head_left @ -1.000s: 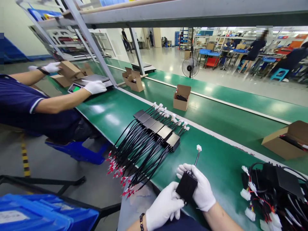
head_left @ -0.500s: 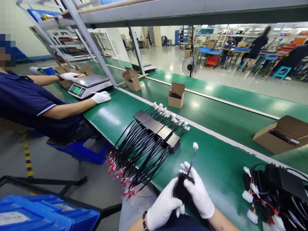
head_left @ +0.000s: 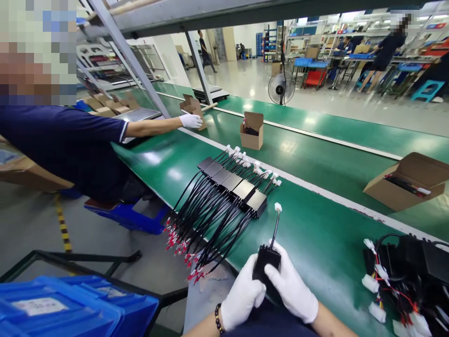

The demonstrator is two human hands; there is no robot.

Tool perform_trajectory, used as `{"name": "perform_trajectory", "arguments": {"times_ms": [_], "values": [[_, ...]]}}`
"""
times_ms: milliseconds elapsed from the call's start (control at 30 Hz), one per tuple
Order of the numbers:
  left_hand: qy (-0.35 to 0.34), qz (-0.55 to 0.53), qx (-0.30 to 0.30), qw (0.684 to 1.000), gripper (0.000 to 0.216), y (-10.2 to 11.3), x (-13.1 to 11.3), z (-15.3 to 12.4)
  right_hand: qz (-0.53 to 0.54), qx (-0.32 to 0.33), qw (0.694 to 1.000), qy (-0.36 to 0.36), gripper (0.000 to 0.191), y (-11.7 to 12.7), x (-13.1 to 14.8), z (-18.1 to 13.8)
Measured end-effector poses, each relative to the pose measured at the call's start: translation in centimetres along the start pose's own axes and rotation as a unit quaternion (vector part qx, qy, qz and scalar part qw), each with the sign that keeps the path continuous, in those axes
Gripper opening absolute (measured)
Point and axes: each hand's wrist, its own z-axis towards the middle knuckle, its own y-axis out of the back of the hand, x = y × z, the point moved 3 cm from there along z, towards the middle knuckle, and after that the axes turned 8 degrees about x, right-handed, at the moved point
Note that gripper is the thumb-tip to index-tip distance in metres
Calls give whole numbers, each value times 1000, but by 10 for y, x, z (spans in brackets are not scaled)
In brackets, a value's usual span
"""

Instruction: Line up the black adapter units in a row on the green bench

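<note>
Both my gloved hands hold a small black module (head_left: 265, 263) close to me at the table's near edge. A short cable with a white connector (head_left: 278, 207) sticks up from its far end. My left hand (head_left: 242, 295) wraps its left side, and my right hand (head_left: 293, 290) grips the right side with the thumb across the top. Ahead and to the left lies a row of similar black modules (head_left: 233, 182), their black cables (head_left: 206, 220) trailing over the near edge with red and white tips. White connectors (head_left: 266, 173) point away from me.
More black modules with wires (head_left: 414, 276) are heaped at the right. Open cardboard boxes (head_left: 253, 138) stand on the green belt (head_left: 312, 157), another box (head_left: 389, 194) at right. A co-worker's gloved hand (head_left: 191, 121) reaches in at left. Blue crates (head_left: 70, 309) sit lower left.
The co-worker leans forward, one gloved hand moving from beside the scale to a cardboard box. The boxes on the belt have shifted slightly. My hands still grip the module, the right thumb now across its top.
</note>
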Motion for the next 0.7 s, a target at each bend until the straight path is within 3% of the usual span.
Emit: {"name": "perform_trajectory", "arguments": {"times_ms": [67,133,400,567,700], "values": [[-12,2,-1,1000,54,0,-6,-2,27,39,999,-6,76,-3,-4,-5],[-20,2,11,1000,52,0,-9,-3,33,42,998,-17,80,-5,-5,-8],[-7,-42,29,999,39,-5,2,2,-50,-100,994,7,23,-2,2,10],[31,9,46,998,53,-9,-12,1,13,-59,998,-10,45,9,7,14],[39,-56,91,994,67,-8,-11,6,29,-27,999,-16,55,13,13,12]]}}
